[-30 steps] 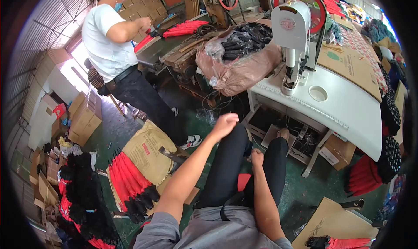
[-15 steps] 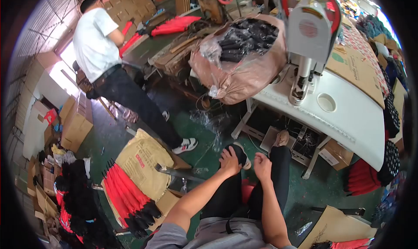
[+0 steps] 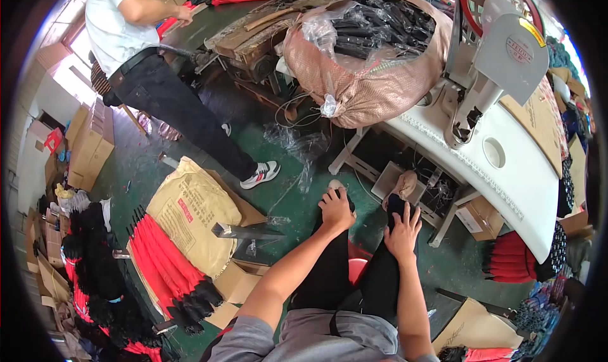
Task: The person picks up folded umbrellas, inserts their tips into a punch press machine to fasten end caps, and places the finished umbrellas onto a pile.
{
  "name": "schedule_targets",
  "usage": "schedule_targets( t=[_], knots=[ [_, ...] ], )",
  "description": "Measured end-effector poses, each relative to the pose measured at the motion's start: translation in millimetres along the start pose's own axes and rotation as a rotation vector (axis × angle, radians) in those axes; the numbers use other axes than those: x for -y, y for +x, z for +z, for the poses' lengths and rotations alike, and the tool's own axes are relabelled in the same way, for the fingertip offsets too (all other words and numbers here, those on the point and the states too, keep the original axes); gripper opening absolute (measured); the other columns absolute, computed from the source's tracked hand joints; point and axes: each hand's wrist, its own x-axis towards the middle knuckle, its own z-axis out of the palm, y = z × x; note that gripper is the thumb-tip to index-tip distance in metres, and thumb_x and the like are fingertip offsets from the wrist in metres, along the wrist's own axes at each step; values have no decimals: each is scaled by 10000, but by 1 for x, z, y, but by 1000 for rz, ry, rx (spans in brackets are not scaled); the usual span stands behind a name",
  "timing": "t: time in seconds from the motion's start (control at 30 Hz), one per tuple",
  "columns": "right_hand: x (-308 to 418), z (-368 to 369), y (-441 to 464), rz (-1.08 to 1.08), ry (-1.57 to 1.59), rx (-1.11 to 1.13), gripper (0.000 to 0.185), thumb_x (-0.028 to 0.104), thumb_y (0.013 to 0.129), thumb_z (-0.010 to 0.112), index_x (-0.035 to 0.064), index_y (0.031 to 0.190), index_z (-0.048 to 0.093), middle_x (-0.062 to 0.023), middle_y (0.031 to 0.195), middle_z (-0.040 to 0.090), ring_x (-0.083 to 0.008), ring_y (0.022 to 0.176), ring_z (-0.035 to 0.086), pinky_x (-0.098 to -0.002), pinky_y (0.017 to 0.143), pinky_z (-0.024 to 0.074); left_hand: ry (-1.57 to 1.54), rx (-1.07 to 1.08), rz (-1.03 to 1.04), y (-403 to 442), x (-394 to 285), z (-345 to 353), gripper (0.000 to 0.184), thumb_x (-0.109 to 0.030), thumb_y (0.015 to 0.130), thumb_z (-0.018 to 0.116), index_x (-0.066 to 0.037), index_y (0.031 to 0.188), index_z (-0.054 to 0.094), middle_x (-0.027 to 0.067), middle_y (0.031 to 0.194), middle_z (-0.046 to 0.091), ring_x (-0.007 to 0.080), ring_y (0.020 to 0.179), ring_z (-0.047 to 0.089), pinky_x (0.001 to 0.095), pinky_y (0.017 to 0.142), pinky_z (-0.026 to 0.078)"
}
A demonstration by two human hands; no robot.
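Observation:
My left hand [image 3: 337, 211] rests on my left knee, its fingers apart and draped over the dark trouser cloth. On the other knee lies my right hand [image 3: 403, 235], palm down with the fingers spread. Neither hand holds anything. A red stool seat [image 3: 358, 269] shows between my legs. To the left, a bundle of folded red umbrellas [image 3: 166, 255] with black ends lies beside a tan printed sack [image 3: 196, 213]. In front of me on the right stands a white machine table [image 3: 487, 184] with a grey machine head [image 3: 514, 58].
A large pinkish woven sack [image 3: 373, 96] of black plastic-wrapped pieces sits against the machine table. Another person [image 3: 171, 102] stands at the upper left. A metal bar [image 3: 247, 233] juts out near the cardboard. More red umbrellas [image 3: 510, 257] lie under the table's right end.
My right hand has lowered from a loosely closed pose and spread onto my right knee. My left hand stays on its knee. The view has shifted, and the other person's forearm now reaches out.

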Motion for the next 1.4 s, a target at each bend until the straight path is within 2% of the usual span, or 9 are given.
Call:
schedule_targets(
  t=[0.13, 0.27, 0.4, 0.47, 0.67, 1.0, 1.2, 1.3, 1.4],
  knots=[
    [-46, 20, 40, -64, 145, 107, 433, 209, 863, 717, 34, 1256, 666, -259, 1474, 503, -452, 1402, 424, -573, 1150, 351, -91, 44, 23, -1, 0, 0, 884, -286, 717, 809, 53, 1440, 430, 323, 1400, 441, 491, 1249, 479, 613, 948, 447],
    [-66, 13, 59, 16, 420, 111, 394, 199, 873, 715, 2, 1211, 671, -265, 1365, 586, -450, 1286, 533, -512, 1115, 411, -8, -243, 187, -20, -3, -1, 731, -226, 774, 762, 37, 1399, 489, 313, 1409, 469, 496, 1331, 434, 636, 985, 431],
    [-50, -12, 20, 35, 300, -108, 399, 167, 875, 707, -25, 1220, 643, -267, 1321, 610, -451, 1247, 560, -495, 1104, 427, -225, -402, 642, -44, -19, 7, 520, -138, 840, 664, 54, 1312, 560, 285, 1309, 569, 484, 1272, 528, 597, 983, 487],
    [-33, -18, -10, -46, 261, -248, 405, 153, 873, 703, -29, 1228, 633, -266, 1346, 594, -453, 1283, 538, -511, 1118, 413, -662, 157, 503, -64, -43, -13, 350, -56, 876, 582, 83, 1195, 617, 277, 1191, 660, 457, 1161, 632, 542, 988, 521],
    [12, -36, -102, -225, 271, -60, 379, 131, 851, 706, 25, 1213, 670, -237, 1418, 551, -448, 1412, 434, -586, 1215, 290, -294, 493, 633, -85, -42, 52, 307, -57, 883, 580, 59, 1162, 634, 307, 1068, 707, 472, 1050, 684, 545, 911, 554],
    [-45, -67, -85, -410, 369, 139, 346, 209, 873, 717, 46, 1178, 709, -185, 1360, 629, -411, 1405, 477, -572, 1201, 326, -415, 598, 444, -81, -11, 93, 250, -79, 845, 620, 46, 1060, 648, 308, 1022, 710, 470, 975, 703, 559, 828, 561],
    [-75, -83, -48, 254, 429, -120, 377, 214, 915, 689, -3, 1223, 682, -236, 1204, 707, -405, 1175, 659, -461, 1039, 516, -314, 840, 424, -63, -26, 121, 327, -136, 837, 640, 23, 1121, 685, 320, 1065, 706, 456, 1057, 686, 519, 892, 553],
    [-36, -86, -69, 151, 524, -206, 334, 188, 916, 683, 2, 1193, 674, -216, 1125, 716, -407, 1087, 678, -472, 983, 534, -336, 718, 701, -59, -25, 119, 305, -187, 851, 651, -30, 1098, 740, 286, 1108, 715, 439, 1112, 671, 515, 927, 543],
    [-19, -77, -114, -81, 475, -230, 311, 159, 905, 693, 14, 1179, 677, -195, 1076, 717, -392, 1053, 681, -475, 951, 540, -156, 857, 766, -39, -16, 138, 319, -212, 892, 630, -37, 1132, 748, 275, 1119, 712, 439, 1128, 661, 503, 907, 550]
  ],
)
